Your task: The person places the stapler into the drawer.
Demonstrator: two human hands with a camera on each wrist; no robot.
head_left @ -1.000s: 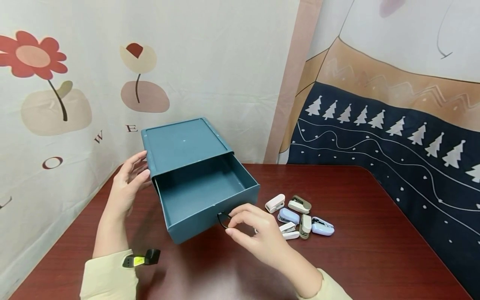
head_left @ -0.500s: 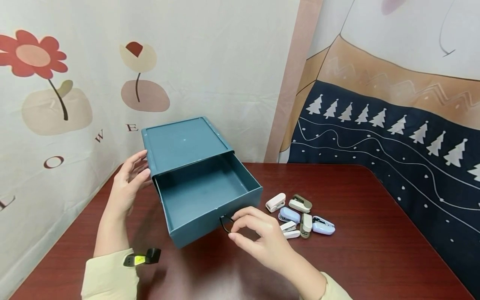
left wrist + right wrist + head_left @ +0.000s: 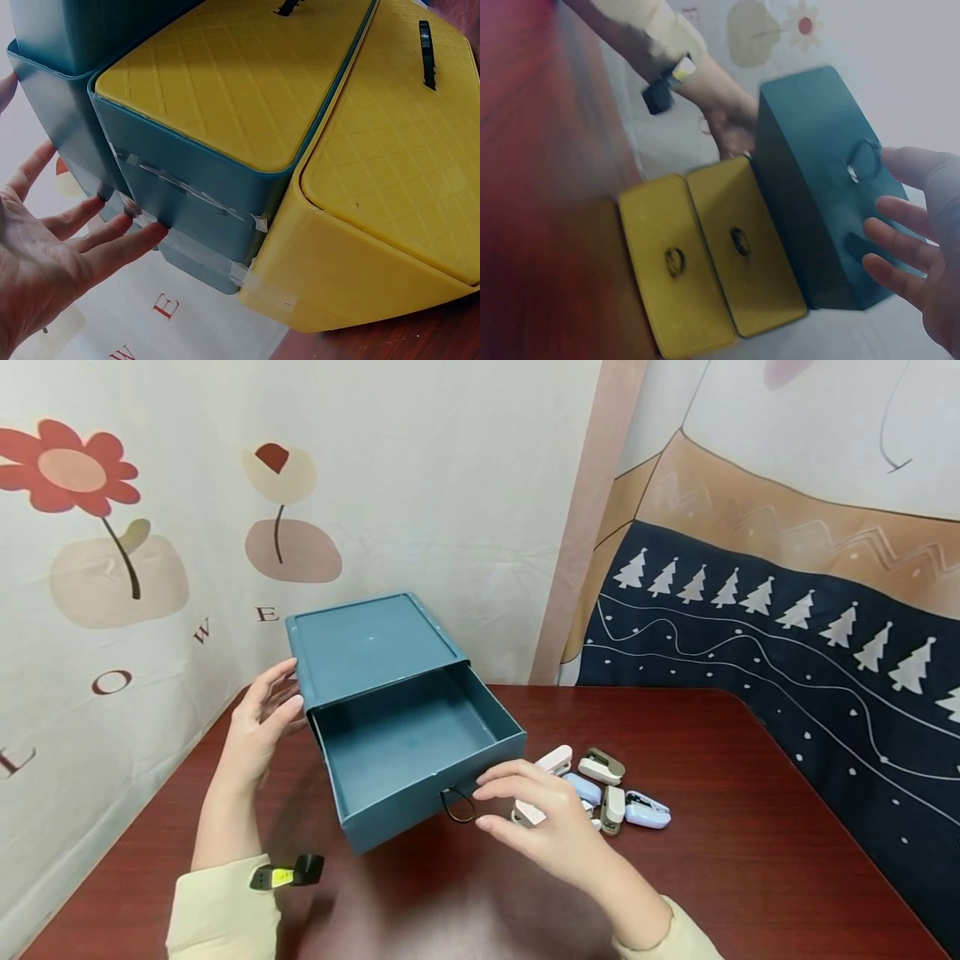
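A teal drawer cabinet [image 3: 367, 647] stands on the table with its top drawer [image 3: 405, 810] pulled out, and the inside of that drawer is bare. My left hand [image 3: 258, 718] has its fingertips against the cabinet's left side; the left wrist view shows those fingers [image 3: 124, 247] spread and fairly straight. Just right of the drawer's black ring handle [image 3: 460, 821] is my right hand [image 3: 555, 818], its thumb and fingers apart and holding nothing. Partly hidden behind the right hand lies a group of small staplers, among them a light blue one [image 3: 647, 810] and a white-and-olive one [image 3: 612, 810].
Below the teal drawer are two yellow drawer fronts [image 3: 739, 247] with black ring handles. Clear tape [image 3: 187, 191] runs across the cabinet's side. The red-brown table [image 3: 750, 860] meets a printed curtain [image 3: 450, 485] behind the cabinet.
The drawer has come out slightly further toward me. My right hand has let go of the ring handle and moved a little right. My left hand stays on the cabinet's side.
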